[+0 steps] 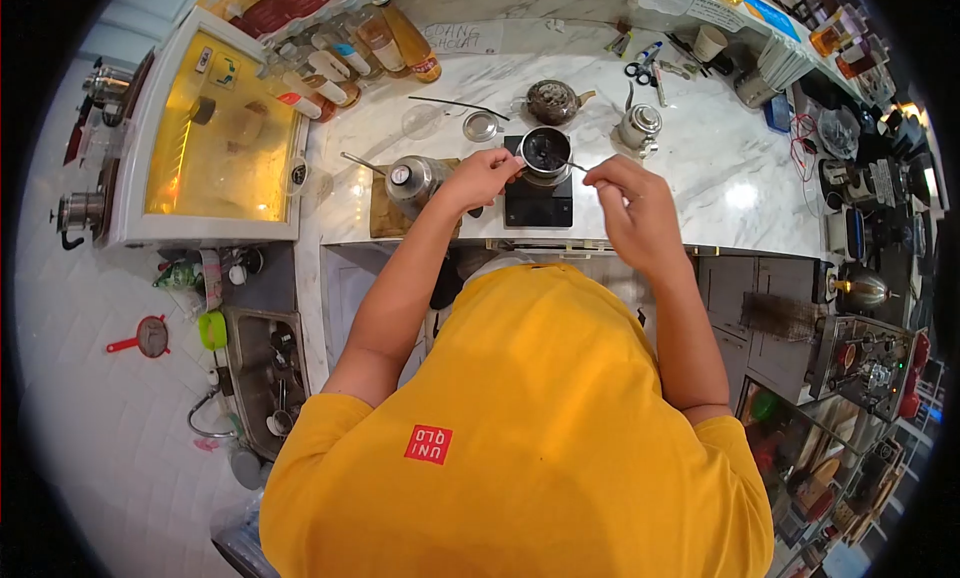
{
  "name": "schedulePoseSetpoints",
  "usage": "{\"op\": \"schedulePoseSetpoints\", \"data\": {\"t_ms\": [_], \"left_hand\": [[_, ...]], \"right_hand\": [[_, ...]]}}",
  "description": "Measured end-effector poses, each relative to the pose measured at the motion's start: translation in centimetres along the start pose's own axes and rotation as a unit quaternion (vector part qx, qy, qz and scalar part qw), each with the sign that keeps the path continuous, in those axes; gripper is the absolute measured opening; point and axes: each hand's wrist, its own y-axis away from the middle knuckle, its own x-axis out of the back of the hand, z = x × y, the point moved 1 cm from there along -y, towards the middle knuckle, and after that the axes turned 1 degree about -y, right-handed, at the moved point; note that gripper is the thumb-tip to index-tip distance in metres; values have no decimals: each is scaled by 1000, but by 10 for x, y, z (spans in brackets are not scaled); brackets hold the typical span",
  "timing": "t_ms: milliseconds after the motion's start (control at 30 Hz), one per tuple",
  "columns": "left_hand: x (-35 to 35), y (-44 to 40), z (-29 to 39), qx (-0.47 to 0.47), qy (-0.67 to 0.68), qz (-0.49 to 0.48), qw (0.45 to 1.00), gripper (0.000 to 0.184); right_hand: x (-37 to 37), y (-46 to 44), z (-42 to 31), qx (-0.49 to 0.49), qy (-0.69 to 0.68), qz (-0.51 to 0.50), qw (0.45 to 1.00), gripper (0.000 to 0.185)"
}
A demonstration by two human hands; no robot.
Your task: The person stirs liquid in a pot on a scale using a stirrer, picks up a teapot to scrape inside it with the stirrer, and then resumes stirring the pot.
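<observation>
My left hand (484, 179) pinches the side of a small metal cup (548, 176), probably by its handle. Dark contents (546, 149) show inside the cup, too small to name. The cup is at the black scale (538, 210) on the marble counter. In my right hand (632, 210) is a thin metal spoon (577, 166), its fingers closed round the handle end. The spoon's other end points into the cup, where its tip is hidden. Left of my left hand stands a steel kettle (412, 181) on a wooden board (384, 216).
Behind the cup are a brown teapot (552, 102), a round metal lid (481, 127) and a dark thin stick (460, 104). A small metal pot (640, 127) stands right. Bottles (408, 40) line the back left, beside a lit glass-fronted cabinet (222, 128). Scissors (637, 74) lie farther back.
</observation>
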Motion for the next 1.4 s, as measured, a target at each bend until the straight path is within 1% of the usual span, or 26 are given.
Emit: {"op": "schedulePoseSetpoints", "data": {"t_ms": [133,233,333,367,467,500,567,667,800,900,1000,1100,1200,1300,1400], "left_hand": [[3,-2,0,-4,-1,-15,1000,37],[6,0,3,-11,3,-38,999,36],[3,0,-1,-19,56,-83,995,35],[1,-1,-3,-17,72,-92,993,35],[-3,-3,-11,-33,85,-91,992,33],[-6,-4,-14,-53,117,-82,988,33],[-7,-6,-21,-68,136,-89,984,31],[-5,-10,-24,-81,135,-100,982,29],[-4,-12,-19,-101,129,-98,981,31],[-3,-9,-17,-99,134,-99,981,31],[-1,-8,-15,-97,138,-105,980,30],[-1,-9,-14,-102,141,-104,979,30],[-2,-17,-17,-96,115,-114,982,30],[-2,-18,-18,-93,119,-112,982,30],[-1,-19,-18,-95,122,-109,982,30]], "right_hand": [[-6,-5,2,-39,8,21,999,16],[1,-1,-6,-74,39,0,997,16],[-15,0,-14,-48,13,11,999,16],[-20,0,-14,-61,-11,20,998,15],[-17,-1,-15,-104,18,50,993,14],[-15,2,-16,-116,12,53,992,14],[-14,10,-19,-140,0,57,988,14],[-28,16,-29,-110,12,68,992,14],[-39,13,-26,-121,32,112,986,15],[-35,21,-30,-151,4,125,981,17],[-45,23,-37,-110,31,121,986,17],[-53,15,-38,-122,27,140,982,18],[-42,17,-37,-151,14,154,976,17],[-43,22,-37,-132,47,132,981,17],[-52,11,-43,-141,16,123,982,16]]}}
